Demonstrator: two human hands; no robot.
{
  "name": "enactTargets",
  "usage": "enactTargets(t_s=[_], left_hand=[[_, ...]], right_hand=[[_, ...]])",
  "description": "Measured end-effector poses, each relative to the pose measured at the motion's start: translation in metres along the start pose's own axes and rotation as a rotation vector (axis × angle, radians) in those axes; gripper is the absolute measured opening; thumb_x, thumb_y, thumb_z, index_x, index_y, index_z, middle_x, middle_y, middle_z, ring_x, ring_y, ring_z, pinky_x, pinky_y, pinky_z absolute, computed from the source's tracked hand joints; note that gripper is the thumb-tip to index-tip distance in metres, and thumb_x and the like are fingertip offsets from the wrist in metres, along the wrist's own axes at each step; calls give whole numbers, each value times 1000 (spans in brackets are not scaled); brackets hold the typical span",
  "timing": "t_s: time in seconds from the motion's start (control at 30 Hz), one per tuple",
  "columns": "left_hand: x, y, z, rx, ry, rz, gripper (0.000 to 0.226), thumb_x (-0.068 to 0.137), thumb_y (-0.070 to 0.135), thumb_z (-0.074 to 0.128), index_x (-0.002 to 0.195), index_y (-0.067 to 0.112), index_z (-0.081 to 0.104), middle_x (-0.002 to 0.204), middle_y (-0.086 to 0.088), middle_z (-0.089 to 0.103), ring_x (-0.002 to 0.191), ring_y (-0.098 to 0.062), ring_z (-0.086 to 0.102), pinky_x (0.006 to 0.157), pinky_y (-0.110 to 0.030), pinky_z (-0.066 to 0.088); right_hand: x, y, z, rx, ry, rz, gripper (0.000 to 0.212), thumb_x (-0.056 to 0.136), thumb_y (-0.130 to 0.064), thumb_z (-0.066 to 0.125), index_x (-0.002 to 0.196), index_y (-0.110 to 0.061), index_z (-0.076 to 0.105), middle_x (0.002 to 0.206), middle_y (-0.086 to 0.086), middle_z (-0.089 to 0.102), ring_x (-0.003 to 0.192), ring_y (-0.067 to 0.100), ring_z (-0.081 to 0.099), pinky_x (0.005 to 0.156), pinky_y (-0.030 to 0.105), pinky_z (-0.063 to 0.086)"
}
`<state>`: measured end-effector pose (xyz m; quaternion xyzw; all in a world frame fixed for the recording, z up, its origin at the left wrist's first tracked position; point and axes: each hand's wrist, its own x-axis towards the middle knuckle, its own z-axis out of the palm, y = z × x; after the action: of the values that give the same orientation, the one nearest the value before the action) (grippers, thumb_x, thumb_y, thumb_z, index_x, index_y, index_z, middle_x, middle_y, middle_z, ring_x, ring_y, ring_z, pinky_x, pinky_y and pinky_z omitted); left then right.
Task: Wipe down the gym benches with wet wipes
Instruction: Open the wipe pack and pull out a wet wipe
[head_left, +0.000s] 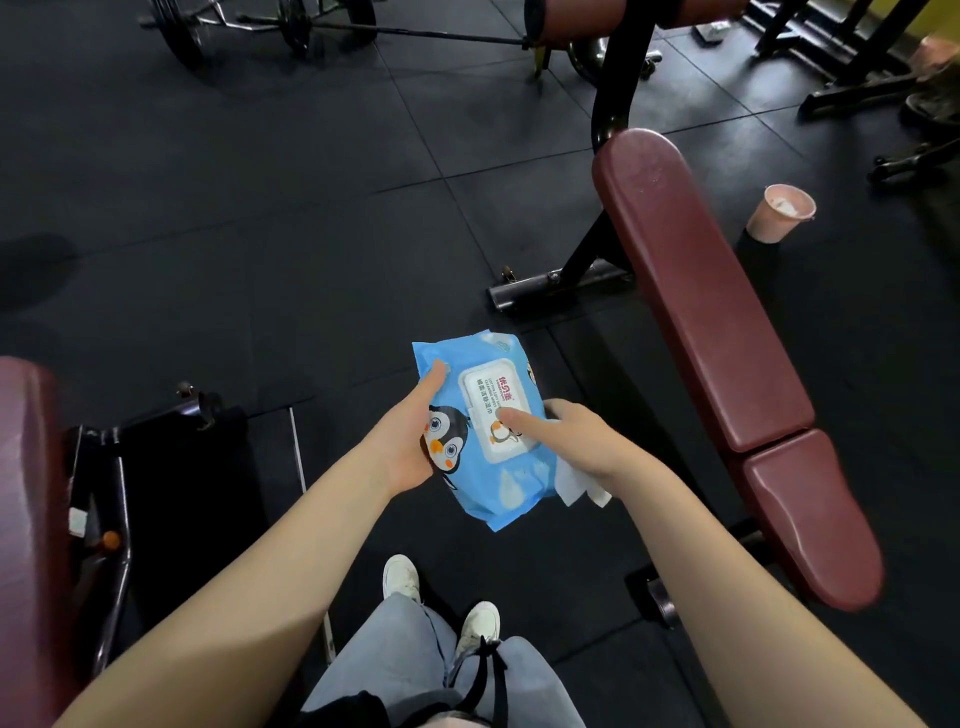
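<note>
A blue pack of wet wipes (483, 483) with a penguin print and a white flip lid is held out in front of me. My left hand (410, 441) grips the pack's left side, thumb on top. My right hand (576, 441) presses its thumb on the closed lid while its curled fingers hold a white wet wipe (576, 486) against the pack's right edge. A dark red padded gym bench (696, 312) stretches along the right. A second red bench (26, 493) shows at the left edge.
A pink bucket (782, 213) with a used wipe inside stands on the black rubber floor right of the bench. A barbell (311, 23) lies at the back. Black machine frames (857, 67) fill the far right. My white shoes (400, 577) are below.
</note>
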<state>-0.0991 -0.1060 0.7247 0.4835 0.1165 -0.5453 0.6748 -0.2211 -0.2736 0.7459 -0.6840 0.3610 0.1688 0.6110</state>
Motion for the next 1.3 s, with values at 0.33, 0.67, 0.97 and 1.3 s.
enactTargets(t_s=[0.33, 0.67, 0.97, 1.3], left_hand=[[0, -6, 17, 395, 62, 263, 36, 87, 9, 72, 119, 21, 60, 111, 1, 74, 100, -21, 72, 89, -47, 57], [16, -7, 10, 418, 115, 253, 40, 86, 13, 74, 122, 21, 59, 113, 1, 73, 100, -22, 72, 90, -53, 56], [77, 24, -24, 654, 526, 213, 94, 89, 32, 70, 157, 20, 7, 160, -8, 27, 142, -25, 36, 108, -37, 37], [47, -1, -18, 547, 77, 111, 24, 95, 20, 63, 119, 20, 66, 118, -2, 71, 111, -20, 67, 100, -37, 52]], right_hand=[[-7, 13, 6, 162, 27, -29, 45, 82, -46, 73, 111, -17, 56, 102, -2, 73, 86, 16, 73, 81, 39, 60], [16, 22, 12, 96, 100, -20, 45, 78, -54, 73, 108, -24, 60, 100, -8, 73, 88, 14, 72, 82, 43, 60], [69, -2, -4, 40, 316, 30, 73, 84, -43, 69, 143, -20, 32, 136, 4, 43, 118, 23, 49, 88, 33, 41], [49, 5, 4, 325, 48, -81, 20, 90, -6, 55, 110, -6, 57, 98, 10, 65, 83, 20, 65, 65, 33, 51]])
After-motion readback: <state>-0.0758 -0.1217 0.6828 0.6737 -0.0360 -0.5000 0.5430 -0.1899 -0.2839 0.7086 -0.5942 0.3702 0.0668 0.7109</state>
